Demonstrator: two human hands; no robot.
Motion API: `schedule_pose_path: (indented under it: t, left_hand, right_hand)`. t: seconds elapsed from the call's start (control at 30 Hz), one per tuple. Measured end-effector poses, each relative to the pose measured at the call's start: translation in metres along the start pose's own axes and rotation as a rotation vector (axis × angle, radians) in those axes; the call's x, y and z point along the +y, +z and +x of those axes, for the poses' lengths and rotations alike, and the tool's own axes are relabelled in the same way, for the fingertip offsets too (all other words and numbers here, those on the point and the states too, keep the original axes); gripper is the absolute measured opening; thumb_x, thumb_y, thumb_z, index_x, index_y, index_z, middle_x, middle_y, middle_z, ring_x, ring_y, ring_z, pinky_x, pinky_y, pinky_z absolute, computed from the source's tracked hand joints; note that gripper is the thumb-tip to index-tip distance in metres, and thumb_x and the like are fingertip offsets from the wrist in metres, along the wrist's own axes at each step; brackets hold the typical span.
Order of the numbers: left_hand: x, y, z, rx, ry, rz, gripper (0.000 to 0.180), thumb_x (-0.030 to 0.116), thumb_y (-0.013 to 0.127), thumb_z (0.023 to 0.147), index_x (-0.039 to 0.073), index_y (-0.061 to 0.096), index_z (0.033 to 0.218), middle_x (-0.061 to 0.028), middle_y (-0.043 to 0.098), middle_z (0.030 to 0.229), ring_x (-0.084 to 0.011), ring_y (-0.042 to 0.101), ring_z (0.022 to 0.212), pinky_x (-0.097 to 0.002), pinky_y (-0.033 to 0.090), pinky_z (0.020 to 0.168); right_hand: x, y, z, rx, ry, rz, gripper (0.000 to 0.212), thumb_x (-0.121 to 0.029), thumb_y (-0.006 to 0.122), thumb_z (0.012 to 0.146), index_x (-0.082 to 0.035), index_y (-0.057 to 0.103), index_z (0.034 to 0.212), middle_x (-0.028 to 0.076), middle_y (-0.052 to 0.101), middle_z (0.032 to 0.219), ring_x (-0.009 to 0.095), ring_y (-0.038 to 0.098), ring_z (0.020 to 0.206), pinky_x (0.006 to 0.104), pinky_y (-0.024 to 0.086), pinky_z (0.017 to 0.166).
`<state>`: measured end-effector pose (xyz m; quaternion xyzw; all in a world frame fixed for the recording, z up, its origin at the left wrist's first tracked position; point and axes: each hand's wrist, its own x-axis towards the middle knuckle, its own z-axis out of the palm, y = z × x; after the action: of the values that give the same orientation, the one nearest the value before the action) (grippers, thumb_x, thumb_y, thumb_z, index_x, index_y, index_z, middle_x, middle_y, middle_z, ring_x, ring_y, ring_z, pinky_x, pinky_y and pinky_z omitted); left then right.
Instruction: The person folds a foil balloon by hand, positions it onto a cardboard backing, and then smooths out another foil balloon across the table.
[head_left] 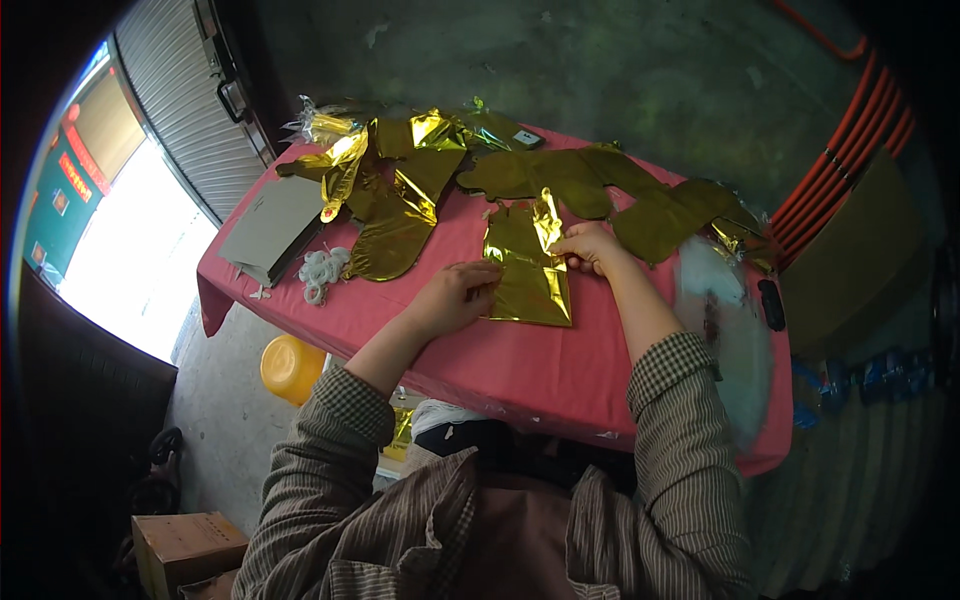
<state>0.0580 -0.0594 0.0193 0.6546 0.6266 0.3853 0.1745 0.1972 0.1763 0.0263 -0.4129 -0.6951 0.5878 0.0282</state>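
Note:
A folded gold foil balloon [530, 290] lies on the pink tablecloth [610, 370] in front of me, its surface creased and shiny. My right hand [595, 248] pinches its upper right edge between thumb and fingers. At its left edge my left hand [462, 298] has its fingers curled in against the foil. More flat gold foil balloons [392, 235] are spread out beyond my left hand. Others [670, 220] stretch along the far side to the right, past my right hand.
Grey-white flat sheets [272, 222] are stacked at the left edge, beside a clump of white rings [322, 268]. Clear plastic bags [715, 285] and a small black object [771, 305] lie on the right. A yellow tub [292, 368] and a cardboard box [188, 545] stand on the floor.

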Motion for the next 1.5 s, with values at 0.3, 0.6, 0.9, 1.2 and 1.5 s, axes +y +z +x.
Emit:
schedule_pose_path:
  t: [0.3,0.6,0.9,1.2,1.5]
  left_hand:
    - [-0.016,-0.003,0.014,0.342,-0.11,0.008,0.039,0.013,0.068,0.073,-0.004,0.058,0.108,-0.0147,0.062,0.106,-0.0191,0.062,0.081,-0.029,0.05,0.073]
    - [-0.024,-0.015,0.027,-0.052,-0.497,-0.77,0.024,0.014,0.068,0.081,-0.002,0.059,0.097,-0.0028,0.059,0.072,-0.008,0.054,0.057,-0.0204,0.042,0.052]
    - [-0.014,-0.014,0.025,-0.099,-0.564,-0.715,0.009,0.007,0.064,0.082,0.005,0.06,0.075,-0.0002,0.057,0.062,-0.0059,0.051,0.05,-0.0187,0.041,0.046]
    - [-0.002,-0.009,0.015,-0.147,-0.44,-0.302,0.008,0.008,0.065,0.078,0.001,0.062,0.076,-0.0025,0.058,0.06,-0.0065,0.055,0.052,-0.0228,0.044,0.048]
    - [0.009,-0.003,-0.003,0.057,0.296,0.335,0.012,0.006,0.064,0.07,0.005,0.061,0.082,-0.0074,0.059,0.084,-0.0279,0.059,0.074,-0.0354,0.049,0.063]
  right_hand:
    - [0.032,0.004,-0.026,-0.047,-0.427,0.205,0.012,-0.004,0.065,0.079,-0.004,0.058,0.088,0.005,0.063,0.072,0.007,0.051,0.043,0.0195,0.036,0.035]
    - [0.05,0.021,-0.06,-0.112,-0.546,0.36,0.013,-0.005,0.065,0.081,-0.008,0.062,0.093,0.001,0.063,0.072,0.005,0.052,0.049,0.0176,0.041,0.04]
    - [0.048,0.014,-0.071,-0.155,-0.358,0.249,0.013,-0.012,0.067,0.081,-0.006,0.062,0.091,-0.001,0.061,0.065,0.004,0.051,0.045,0.0162,0.038,0.038]
    - [0.041,0.013,-0.085,-0.098,-0.292,-0.039,0.007,-0.009,0.063,0.081,-0.003,0.064,0.083,0.003,0.061,0.068,0.007,0.055,0.051,0.0205,0.042,0.04]
    - [0.061,0.025,-0.106,0.378,-1.23,-1.051,0.004,-0.012,0.052,0.074,-0.009,0.05,0.072,0.005,0.05,0.079,0.02,0.059,0.071,0.032,0.049,0.056]
